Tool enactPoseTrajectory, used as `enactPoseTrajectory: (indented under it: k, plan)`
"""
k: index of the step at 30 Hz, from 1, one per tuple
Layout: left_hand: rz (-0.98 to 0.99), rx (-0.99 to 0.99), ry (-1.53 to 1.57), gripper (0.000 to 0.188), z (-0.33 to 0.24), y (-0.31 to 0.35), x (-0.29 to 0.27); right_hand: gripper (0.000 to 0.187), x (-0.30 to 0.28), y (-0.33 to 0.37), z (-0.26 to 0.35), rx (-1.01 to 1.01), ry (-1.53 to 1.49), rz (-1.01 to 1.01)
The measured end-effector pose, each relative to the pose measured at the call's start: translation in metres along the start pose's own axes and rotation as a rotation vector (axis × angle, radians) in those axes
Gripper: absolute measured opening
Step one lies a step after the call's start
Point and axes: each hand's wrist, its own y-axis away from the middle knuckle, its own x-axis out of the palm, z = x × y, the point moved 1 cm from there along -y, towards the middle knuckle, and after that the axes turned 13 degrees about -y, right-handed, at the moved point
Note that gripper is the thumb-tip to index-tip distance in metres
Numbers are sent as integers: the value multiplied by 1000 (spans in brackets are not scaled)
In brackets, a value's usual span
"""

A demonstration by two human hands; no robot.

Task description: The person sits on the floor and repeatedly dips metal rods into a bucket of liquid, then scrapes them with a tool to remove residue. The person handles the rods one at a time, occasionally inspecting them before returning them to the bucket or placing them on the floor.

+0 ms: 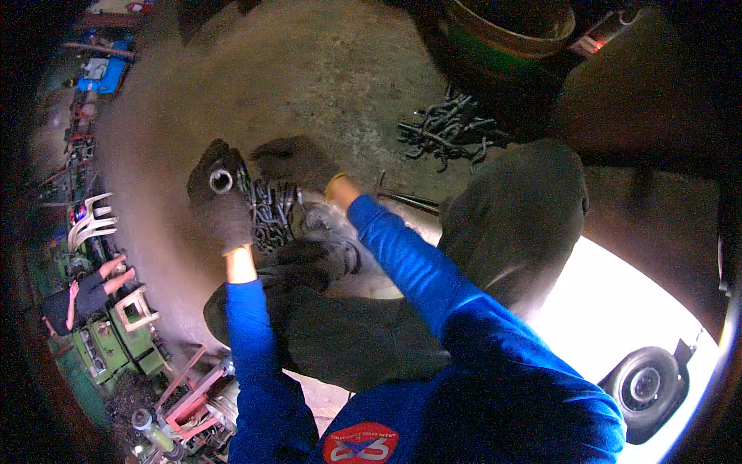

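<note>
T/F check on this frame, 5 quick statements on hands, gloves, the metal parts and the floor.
1. Both hands wear dark work gloves. True: the left hand and the right hand are both gloved.
2. The left hand is on a short metal tube. True: the open end of the metal tube shows at its grip.
3. The sleeves are red. False: both sleeves are blue.
4. A pile of bent metal pieces lies on the floor past the hands. True: the pile sits on the concrete floor.
5. The right hand rests on the wheel at the lower right. False: it is at the chain-like metal bundle, far from the wheel.
</note>
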Motion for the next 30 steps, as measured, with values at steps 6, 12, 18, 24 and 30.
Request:
enactPoseTrajectory:
  k: [6,12,18,24,30]
  plan:
    - [329,-13,175,22,-38,-43,-17,37,-88,192,-144,900,1034,-153]
    - [467,114,356,32,-50,-47,-2,39,-95,251,-140,1016,1222,-35]
    - [602,-31,174,35,-56,-64,-7,41,-67,221,-130,893,921,23]
    - [475,17,-13,27,-69,-63,53,30,-235,197,-221,655,1086,162]
    - [399,-38,-100,21,-57,-56,46,40,-423,-2,-3,687,1122,11]
